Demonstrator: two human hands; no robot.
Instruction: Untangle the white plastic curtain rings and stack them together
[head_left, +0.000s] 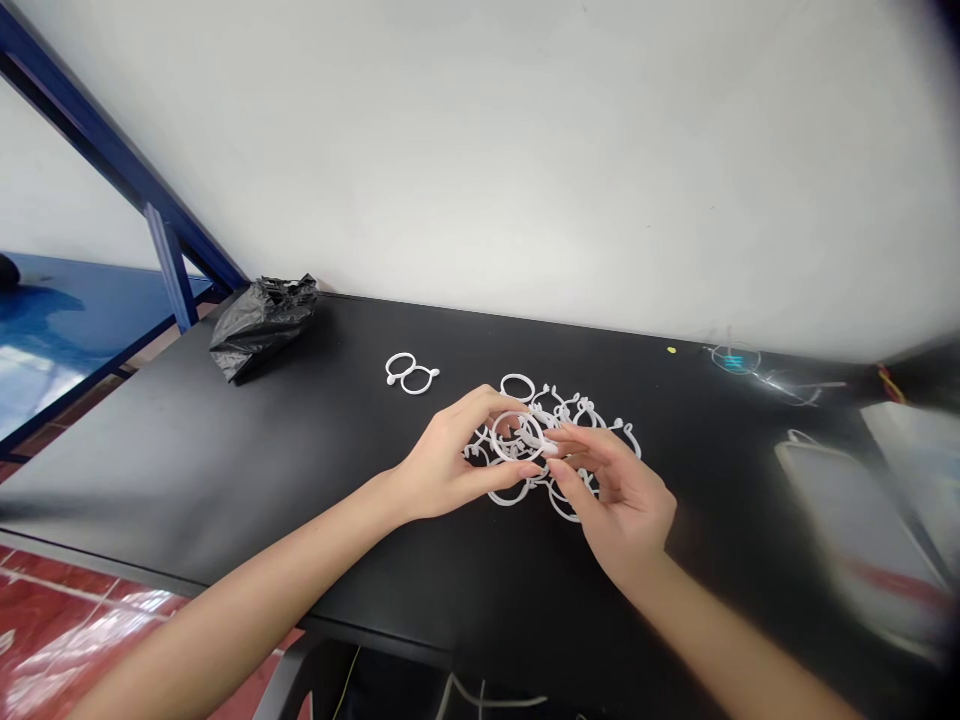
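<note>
My left hand [457, 455] grips a white plastic curtain ring [496, 424] by its edge, thumb below and fingers above. At the ring's right side, the fingertips of my right hand [619, 490] pinch its small clip end. Both hands hover over a loose pile of similar white rings [508, 497], several of them with little loops or knobs showing. My fingers hide part of the pile. Farther left on the black table, two white rings [416, 378] lie against each other, apart from the pile.
A crumpled black plastic bag [266, 320] sits at the table's back left. Along the back right lie a clear coil of thin tubing or wrap [735, 358] and a small yellow-green speck [671, 350]. A blurred white phone-like object [855, 530] rests on the right of the black table [247, 500].
</note>
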